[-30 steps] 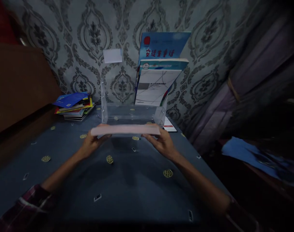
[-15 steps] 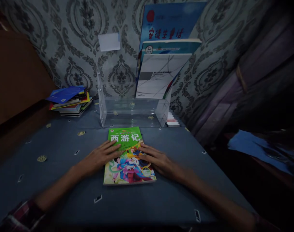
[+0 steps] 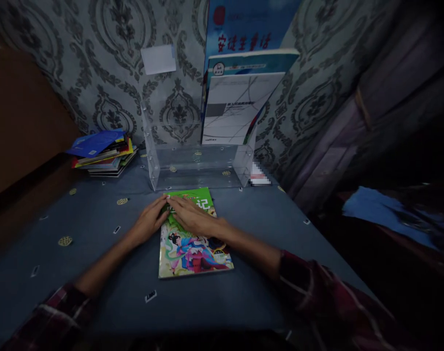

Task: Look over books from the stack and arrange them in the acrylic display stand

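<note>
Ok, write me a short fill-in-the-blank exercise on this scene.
1. The top of the cover of the book lying on the table is coloured ____.
2. The right hand lies across the cover's ____ (upper or lower) half.
3. In the picture, the book stack is to the ____ of the clear rack.

Missing words: green; upper; left.

Cloth-covered table [image 3: 203, 304] bears: illustrated paperback [image 3: 197, 256], flat; clear plastic rack [image 3: 194, 161]; book stack [image 3: 105, 158], uneven; pixelated white item [image 3: 259, 175].

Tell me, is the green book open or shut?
Shut: the green book lies flat, front cover up, right hand across its upper part, left hand at its left edge.
</note>
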`<state>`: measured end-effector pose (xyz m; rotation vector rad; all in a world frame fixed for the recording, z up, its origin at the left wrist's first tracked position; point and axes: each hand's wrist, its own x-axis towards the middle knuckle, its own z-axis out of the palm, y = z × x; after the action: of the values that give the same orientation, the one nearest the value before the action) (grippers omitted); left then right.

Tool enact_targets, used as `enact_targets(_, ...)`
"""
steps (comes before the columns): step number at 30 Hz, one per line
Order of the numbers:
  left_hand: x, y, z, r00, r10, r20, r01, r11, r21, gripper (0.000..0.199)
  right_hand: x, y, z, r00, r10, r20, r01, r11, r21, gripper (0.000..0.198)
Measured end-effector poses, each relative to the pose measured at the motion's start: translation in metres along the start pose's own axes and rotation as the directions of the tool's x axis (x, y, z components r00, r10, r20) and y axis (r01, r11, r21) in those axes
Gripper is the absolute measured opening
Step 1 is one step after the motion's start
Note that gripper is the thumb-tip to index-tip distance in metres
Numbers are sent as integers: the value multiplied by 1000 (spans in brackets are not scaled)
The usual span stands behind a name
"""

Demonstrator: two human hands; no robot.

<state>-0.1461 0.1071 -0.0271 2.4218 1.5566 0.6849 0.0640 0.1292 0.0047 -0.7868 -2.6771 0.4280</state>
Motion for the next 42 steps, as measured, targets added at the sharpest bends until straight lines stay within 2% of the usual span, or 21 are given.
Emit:
enact_targets(4, -4, -2, 1, 1000, -23, 10, 22, 1000, 21, 52, 2, 13, 7, 999, 32, -20, -33, 999, -24, 54)
enact_targets(9, -4, 2, -3, 999, -30, 14, 29, 999, 36, 51, -29, 45, -1, 978, 192, -85, -198, 978, -64, 53)
enact_targets(12, -3, 2, -3, 1000, -10, 10, 10, 999, 49, 51, -45, 65, -1, 952, 270, -144, -271, 962, 11, 51)
enact_targets(16, 2, 5, -9, 1000, 5, 25, -8, 992, 128, 47, -51, 85, 3, 938, 253, -236, -223, 964, 147, 47)
enact_targets(20, 16, 25, -10, 989, 68, 134, -90, 983, 160, 44, -49, 93, 5, 937, 230, -262, -174, 960, 221, 46)
enact_targets(23, 20, 52, 0, 959, 188, 210, -213, 971, 105, 44, -48, 93, 4, 936, 234, -264, -173, 956, 237, 46)
enact_targets(26, 11, 82, 11, 910, 322, 261, -343, 939, 37, 41, -49, 92, 4, 937, 223, -268, -162, 959, 233, 45)
enact_targets(30, -10, 111, 12, 788, 517, 335, -532, 845, -55, 39, -50, 91, 4, 937, 208, -281, -147, 963, 224, 44)
enact_targets(32, -17, 118, 7, 744, 571, 346, -582, 809, -81, 38, -49, 91, 4, 937, 205, -283, -145, 965, 219, 44)
enact_targets(38, -21, 121, 2, 726, 610, 319, -617, 782, -92, 37, -51, 84, 9, 935, 224, -276, -182, 968, 172, 45)
enact_targets(42, -23, 120, 5, 721, 633, 280, -646, 761, -56, 37, -69, 61, 13, 935, 223, -275, -201, 974, 106, 45)
